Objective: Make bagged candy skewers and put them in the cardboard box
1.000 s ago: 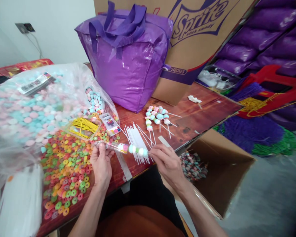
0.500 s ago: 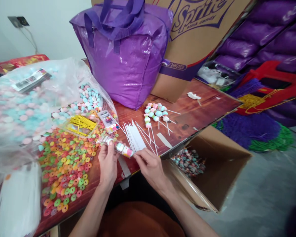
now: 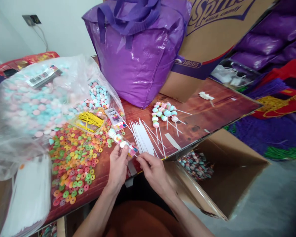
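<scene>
My left hand (image 3: 118,164) pinches a clear sleeve holding a candy skewer (image 3: 122,141) of pastel sweets, near the table's front edge. My right hand (image 3: 151,168) is closed on the white stick end poking out of that sleeve. Just beyond the hands lies a bundle of white sticks (image 3: 143,140). Further back rest several finished candy skewers (image 3: 162,113). Left of my hands spreads a heap of coloured ring candies (image 3: 75,158).
A big clear bag of pastel sweets (image 3: 32,105) fills the left. Yellow twist ties (image 3: 90,120) lie in a packet. A purple bag (image 3: 140,49) and a cardboard box (image 3: 212,33) stand behind. An open carton (image 3: 212,171) with wrapped skewers sits below the table's right edge.
The skewer slid further into the sleeve. My right hand moved left towards the left hand, and both hands drew closer to the table's front edge.
</scene>
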A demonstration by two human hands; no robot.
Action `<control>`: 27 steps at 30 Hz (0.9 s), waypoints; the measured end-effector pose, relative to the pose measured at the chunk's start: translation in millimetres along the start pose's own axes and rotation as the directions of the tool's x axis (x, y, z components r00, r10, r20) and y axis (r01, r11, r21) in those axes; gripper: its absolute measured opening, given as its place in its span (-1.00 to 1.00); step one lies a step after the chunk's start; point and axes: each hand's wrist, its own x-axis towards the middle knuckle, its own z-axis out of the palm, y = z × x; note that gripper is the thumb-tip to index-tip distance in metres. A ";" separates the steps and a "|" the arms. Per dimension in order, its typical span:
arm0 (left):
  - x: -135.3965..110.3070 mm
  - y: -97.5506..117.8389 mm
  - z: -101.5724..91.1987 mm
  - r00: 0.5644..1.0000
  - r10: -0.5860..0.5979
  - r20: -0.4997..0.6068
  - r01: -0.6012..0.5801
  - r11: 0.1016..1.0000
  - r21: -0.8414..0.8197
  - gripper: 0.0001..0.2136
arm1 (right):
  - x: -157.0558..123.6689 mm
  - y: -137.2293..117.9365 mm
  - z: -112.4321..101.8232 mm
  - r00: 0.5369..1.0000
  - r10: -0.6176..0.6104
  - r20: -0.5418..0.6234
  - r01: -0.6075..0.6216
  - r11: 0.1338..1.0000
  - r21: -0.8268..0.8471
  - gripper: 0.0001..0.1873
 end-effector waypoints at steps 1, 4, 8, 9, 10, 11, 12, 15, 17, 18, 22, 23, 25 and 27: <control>-0.5 -1.5 -1.0 1.000 -0.010 -0.005 0.010 1.000 -0.004 -0.69 | 0.5 -1.1 4.4 1.000 0.012 0.000 -0.012 0.999 0.037 -0.71; -2.2 -0.9 -5.1 0.999 -0.027 -0.024 0.027 1.000 -0.015 -0.71 | 3.9 -5.2 19.6 1.000 0.030 0.003 -0.030 0.990 0.135 -0.72; -5.1 7.7 -10.8 0.998 -0.055 -0.013 0.055 0.998 -0.015 -0.70 | 8.1 -8.1 32.2 0.996 0.075 0.045 -0.083 0.973 0.217 -0.68; -6.0 9.4 -12.0 0.999 -0.054 -0.004 0.054 0.999 -0.008 -0.71 | 9.1 -8.9 33.7 0.994 0.097 0.060 -0.108 0.966 0.237 -0.68; -6.9 10.6 -13.2 0.999 -0.039 -0.003 0.039 0.999 0.002 -0.71 | 10.4 -10.0 35.1 0.991 0.111 0.070 -0.126 0.958 0.258 -0.68; -8.0 11.4 -14.5 1.000 -0.011 -0.010 0.011 1.000 0.015 -0.72 | 12.1 -11.6 36.7 0.990 0.117 0.076 -0.134 0.950 0.282 -0.70; -9.1 12.2 -16.1 0.999 0.024 -0.021 -0.023 0.999 0.030 -0.74 | 14.3 -13.6 38.9 0.990 0.116 0.080 -0.135 0.943 0.305 -0.71; -14.0 18.4 -24.3 0.996 0.090 -0.016 -0.089 0.994 0.060 -0.77 | 22.3 -22.5 49.4 0.986 0.122 0.115 -0.161 0.884 0.440 -0.63; -18.8 27.9 -33.5 0.997 0.063 0.038 -0.065 0.997 0.043 -0.77 | 27.2 -30.6 58.1 0.955 0.167 0.244 -0.281 0.771 0.572 -0.55; -21.4 33.8 -39.1 0.997 0.047 0.061 -0.048 0.999 0.021 -0.77 | 29.5 -35.3 61.8 0.923 0.181 0.338 -0.362 0.704 0.611 -0.54; -29.3 57.7 -61.4 0.998 0.044 0.055 -0.039 0.996 -0.079 -0.83 | 45.5 -57.4 68.2 0.785 0.046 0.617 -0.398 0.801 0.446 -0.56; -29.7 62.7 -65.5 0.995 0.093 0.025 -0.089 0.990 -0.111 -0.85 | 53.7 -63.1 68.4 0.791 -0.004 0.612 -0.284 0.884 0.372 -0.59; -28.6 72.1 -71.3 0.979 0.200 -0.042 -0.205 0.966 -0.158 -0.86 | 76.4 -74.0 69.5 0.821 -0.057 0.568 -0.119 0.956 0.268 -0.66; -25.9 81.7 -75.3 0.927 0.349 -0.138 -0.370 0.910 -0.186 -0.84 | 105.1 -84.3 72.6 0.892 -0.110 0.439 0.038 0.985 0.170 -0.72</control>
